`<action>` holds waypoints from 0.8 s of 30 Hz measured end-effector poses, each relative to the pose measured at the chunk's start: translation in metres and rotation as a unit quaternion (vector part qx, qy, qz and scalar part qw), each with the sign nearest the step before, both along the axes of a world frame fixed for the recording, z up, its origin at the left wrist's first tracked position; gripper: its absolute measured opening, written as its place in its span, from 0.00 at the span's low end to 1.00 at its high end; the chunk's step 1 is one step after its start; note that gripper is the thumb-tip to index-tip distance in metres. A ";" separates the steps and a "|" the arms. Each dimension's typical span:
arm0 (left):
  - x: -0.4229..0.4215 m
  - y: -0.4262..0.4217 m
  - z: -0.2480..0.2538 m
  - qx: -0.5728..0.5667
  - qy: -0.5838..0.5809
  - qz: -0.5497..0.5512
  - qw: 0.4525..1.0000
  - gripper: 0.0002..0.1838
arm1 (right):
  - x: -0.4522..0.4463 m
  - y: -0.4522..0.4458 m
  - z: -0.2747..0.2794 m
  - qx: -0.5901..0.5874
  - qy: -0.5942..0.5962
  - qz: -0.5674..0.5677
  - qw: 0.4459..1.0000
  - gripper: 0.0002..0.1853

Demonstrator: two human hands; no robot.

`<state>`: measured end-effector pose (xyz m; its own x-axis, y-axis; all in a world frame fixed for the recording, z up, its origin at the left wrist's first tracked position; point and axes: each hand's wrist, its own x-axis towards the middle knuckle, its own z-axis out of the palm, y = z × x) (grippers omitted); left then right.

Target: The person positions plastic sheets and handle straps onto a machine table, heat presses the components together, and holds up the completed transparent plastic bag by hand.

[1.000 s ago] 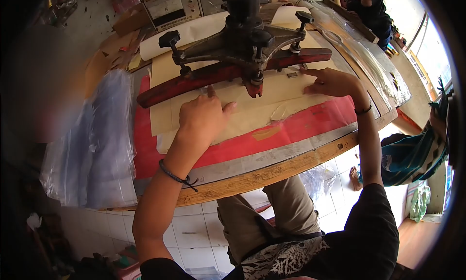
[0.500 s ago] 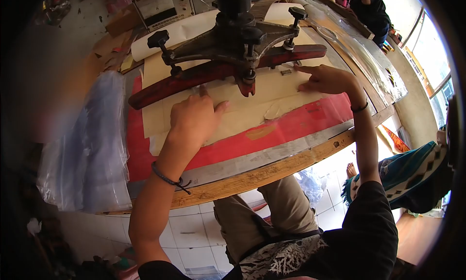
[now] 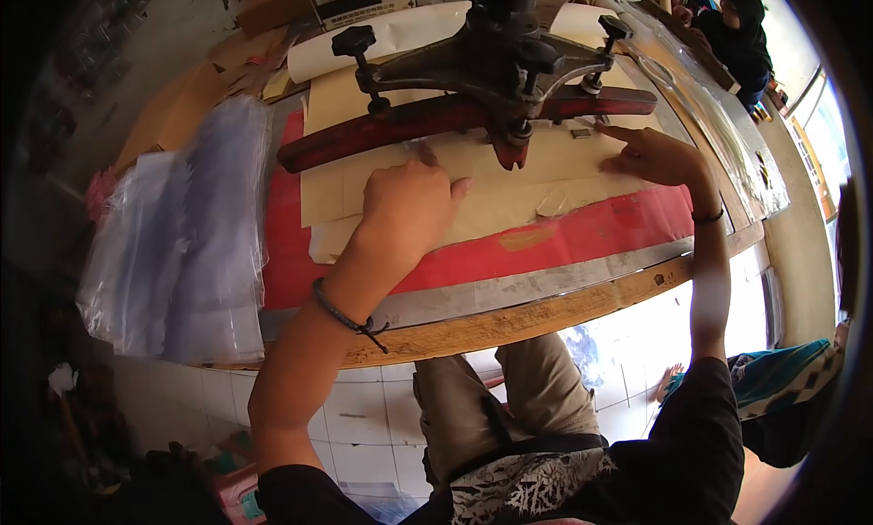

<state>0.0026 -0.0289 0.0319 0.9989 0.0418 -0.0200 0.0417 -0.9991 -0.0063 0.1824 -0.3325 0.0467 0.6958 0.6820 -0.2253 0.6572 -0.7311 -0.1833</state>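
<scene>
Resting at about eight o'clock on the tan sheets, the left hand points its index finger at the red bar; its other fingers are hidden, so I cannot tell whether it grips anything. At three, the right hand has index finger and thumb spread, near a small metal piece. Should the bar drop, nearby fingertips could be pinched; uneven pressure from either hand might skew the tan sheets over the red sheet. Across twelve, the bar and the dark metal frame stand in the way, hiding part of the tan sheets. Farther out, a white roll lies at eleven, plastic sleeves near nine, apt to slide if bumped, and a person is at two, well apart.
</scene>
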 end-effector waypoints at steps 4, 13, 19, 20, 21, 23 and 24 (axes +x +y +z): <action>-0.002 0.000 -0.004 0.023 -0.043 -0.005 0.999 0.32 | -0.005 0.007 0.011 -0.017 0.001 -0.020 1.000 0.37; -0.001 0.004 0.002 -0.035 -0.053 0.003 0.998 0.34 | -0.006 0.009 -0.002 0.053 -0.059 0.051 0.996 0.35; -0.005 -0.005 -0.006 -0.034 -0.047 0.034 0.998 0.34 | -0.046 0.003 -0.007 0.105 -0.070 -0.047 0.991 0.32; -0.006 -0.005 -0.010 -0.037 -0.077 0.036 0.996 0.34 | -0.053 0.000 -0.012 0.131 -0.068 -0.066 0.987 0.31; -0.008 -0.004 -0.016 -0.036 -0.113 0.026 0.993 0.33 | -0.054 -0.004 -0.023 0.150 -0.110 -0.048 0.981 0.27; -0.011 -0.007 -0.020 -0.017 -0.144 0.039 0.989 0.32 | -0.051 -0.013 -0.050 0.235 -0.181 -0.003 0.955 0.25; -0.013 -0.008 -0.021 -0.010 -0.158 0.047 0.986 0.32 | -0.058 -0.015 -0.048 0.274 -0.213 0.022 0.938 0.25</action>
<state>-0.0104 -0.0372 0.0106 0.9474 0.1372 0.2890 0.1308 -0.9905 0.0413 0.1246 -0.3479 -0.0014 0.6121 0.6439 0.4589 0.7829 -0.5751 -0.2373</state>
